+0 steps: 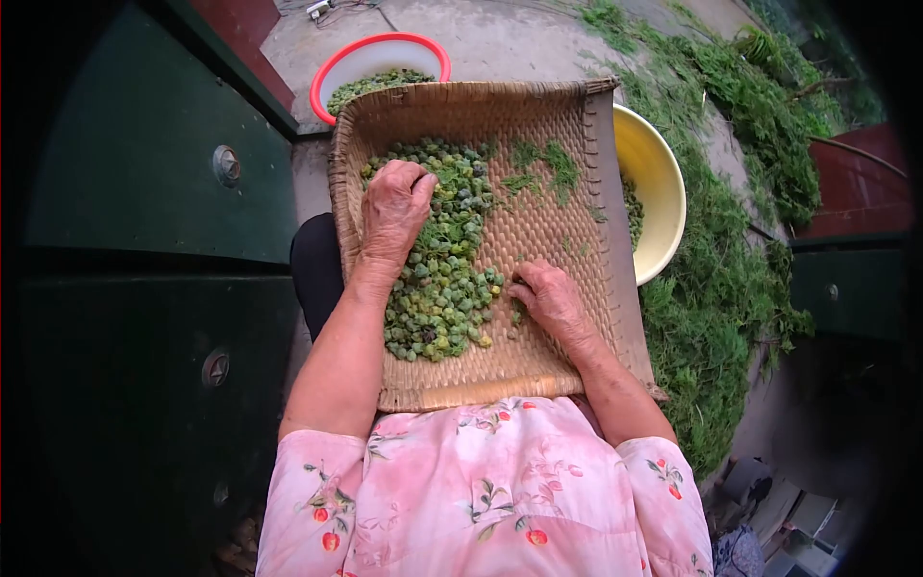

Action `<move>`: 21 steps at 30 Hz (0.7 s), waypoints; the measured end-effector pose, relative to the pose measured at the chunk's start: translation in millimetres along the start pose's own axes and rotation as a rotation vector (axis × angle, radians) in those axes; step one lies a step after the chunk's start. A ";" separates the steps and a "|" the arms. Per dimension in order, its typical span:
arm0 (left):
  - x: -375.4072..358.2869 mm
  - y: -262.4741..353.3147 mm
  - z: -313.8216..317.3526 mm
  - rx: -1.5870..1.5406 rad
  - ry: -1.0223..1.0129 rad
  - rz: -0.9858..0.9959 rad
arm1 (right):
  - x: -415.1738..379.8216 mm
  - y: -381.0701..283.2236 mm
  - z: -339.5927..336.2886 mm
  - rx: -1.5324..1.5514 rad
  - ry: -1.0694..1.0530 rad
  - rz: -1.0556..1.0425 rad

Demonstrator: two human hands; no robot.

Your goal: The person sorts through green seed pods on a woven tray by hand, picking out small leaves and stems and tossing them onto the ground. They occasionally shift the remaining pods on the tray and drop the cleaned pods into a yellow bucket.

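Note:
A woven basket tray (538,231) rests on the person's lap, with a heap of small green seed cones (437,308) along its left half. My left hand (396,200) is over the upper part of the heap, fingers curled and pinched; what they hold, if anything, is hidden. Lower and to the right, my right hand (548,296) is closed at the heap's right edge, its fingertips close to the weave and a few green bits. Feathery green sprigs (561,168) lie on the tray's upper right.
A red-rimmed white basin (380,43) holding more cones stands beyond the tray. To the right is a yellow basin (663,192), partly behind the tray. Cut green branches (707,337) cover the ground at right. Dark green doors (159,173) stand close on the left.

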State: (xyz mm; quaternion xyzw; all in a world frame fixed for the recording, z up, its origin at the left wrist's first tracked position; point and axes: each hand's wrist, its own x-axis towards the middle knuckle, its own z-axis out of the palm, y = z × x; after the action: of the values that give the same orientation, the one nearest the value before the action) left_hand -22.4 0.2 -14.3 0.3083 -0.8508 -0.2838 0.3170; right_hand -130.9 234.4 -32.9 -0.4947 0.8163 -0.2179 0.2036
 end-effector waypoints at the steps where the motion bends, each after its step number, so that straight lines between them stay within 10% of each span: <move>1: 0.2 0.3 -0.8 0.000 -0.005 -0.004 | -0.3 -1.8 -1.3 -0.006 -0.009 0.004; 9: 1.5 -1.9 -0.1 0.009 -0.011 0.020 | 6.2 2.7 -0.6 0.305 0.120 -0.088; 21: 0.4 2.5 -0.1 -0.037 -0.018 -0.040 | 18.1 -18.3 -1.1 -0.067 -0.212 -0.170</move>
State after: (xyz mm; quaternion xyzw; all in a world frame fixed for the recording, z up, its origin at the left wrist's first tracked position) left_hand -23.4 1.6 -12.4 0.3166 -0.8420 -0.3086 0.3092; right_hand -126.1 210.7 -24.0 -0.5889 0.7521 -0.1537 0.2528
